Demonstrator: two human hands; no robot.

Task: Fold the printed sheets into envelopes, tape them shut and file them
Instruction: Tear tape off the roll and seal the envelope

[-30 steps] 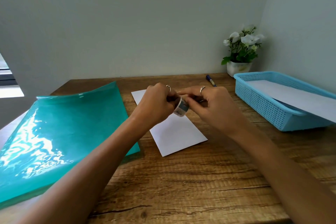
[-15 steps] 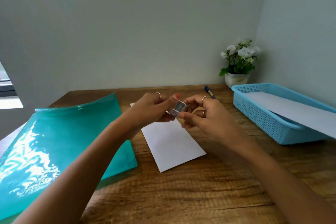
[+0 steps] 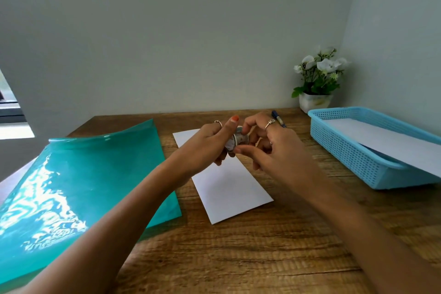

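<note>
Tape roll sits pinched between both hands above the folded sheet: left hand grips at nine o'clock, right hand pinches at three.

- No legible text, label, brand or number anywhere.
- Dark print on the small tape roll, pinched between the fingers of the left hand and the right hand: too blurred to read.
</note>
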